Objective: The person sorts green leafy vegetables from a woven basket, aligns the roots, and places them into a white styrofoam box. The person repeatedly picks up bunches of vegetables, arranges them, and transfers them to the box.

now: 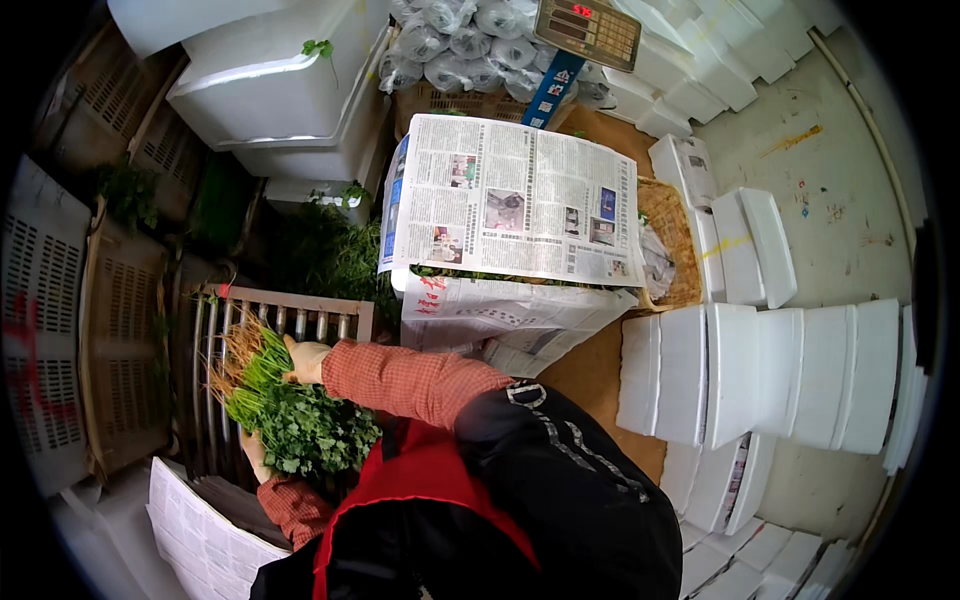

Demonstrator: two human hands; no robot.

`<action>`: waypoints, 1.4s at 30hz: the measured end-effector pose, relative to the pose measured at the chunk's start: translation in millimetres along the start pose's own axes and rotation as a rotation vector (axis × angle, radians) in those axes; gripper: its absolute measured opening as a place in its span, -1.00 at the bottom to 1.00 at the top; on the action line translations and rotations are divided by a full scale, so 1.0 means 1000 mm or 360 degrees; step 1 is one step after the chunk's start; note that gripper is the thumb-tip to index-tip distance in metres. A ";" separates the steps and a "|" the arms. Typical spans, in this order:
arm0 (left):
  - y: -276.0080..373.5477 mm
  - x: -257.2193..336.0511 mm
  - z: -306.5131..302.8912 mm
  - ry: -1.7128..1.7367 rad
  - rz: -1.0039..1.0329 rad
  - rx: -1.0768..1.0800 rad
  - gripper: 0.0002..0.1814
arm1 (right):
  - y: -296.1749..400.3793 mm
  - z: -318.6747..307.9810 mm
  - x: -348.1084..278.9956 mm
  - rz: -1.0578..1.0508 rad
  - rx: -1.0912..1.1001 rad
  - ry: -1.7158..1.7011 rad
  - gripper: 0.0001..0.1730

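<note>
A large bunch of leafy herbs, like coriander, with green stems and orange-brown roots, lies over a slatted metal rack. Its roots point up and left; its leaves hang towards my red apron. My right hand grips the upper side of the bunch at the stems, the thumb visible and some fingers hidden. At the lower left edge, my left hand holds the bunch from the side, its fingertips partly hidden by the greens. Both forearms wear orange-red checked sleeves.
Newspaper covers a white foam box with greens, beside a woven basket. A digital scale display stands behind, near rolled plastic bags. Foam boxes are stacked at right, others upper left. Plastic crates line the left; loose greens lie behind the rack.
</note>
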State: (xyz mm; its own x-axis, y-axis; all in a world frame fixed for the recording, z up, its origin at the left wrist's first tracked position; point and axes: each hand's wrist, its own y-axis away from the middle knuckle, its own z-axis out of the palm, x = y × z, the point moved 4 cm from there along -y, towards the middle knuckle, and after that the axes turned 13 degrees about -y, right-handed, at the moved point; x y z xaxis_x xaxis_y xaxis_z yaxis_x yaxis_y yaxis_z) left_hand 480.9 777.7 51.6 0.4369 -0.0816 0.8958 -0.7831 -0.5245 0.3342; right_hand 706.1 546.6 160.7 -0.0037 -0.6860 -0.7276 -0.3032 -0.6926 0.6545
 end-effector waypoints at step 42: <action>0.054 0.208 0.154 -0.1650 0.0823 0.0255 -0.57 | -0.063 -0.076 -0.012 -0.0409 0.0450 0.0136 -0.20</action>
State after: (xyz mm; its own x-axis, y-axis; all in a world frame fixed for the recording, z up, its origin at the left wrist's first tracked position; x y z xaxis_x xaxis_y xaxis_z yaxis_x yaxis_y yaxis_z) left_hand 597.8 601.5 211.0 0.2922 -0.9303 0.2216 -0.9409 -0.3211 -0.1073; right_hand 797.7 581.5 143.3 0.1821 -0.5222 -0.8331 -0.5347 -0.7637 0.3618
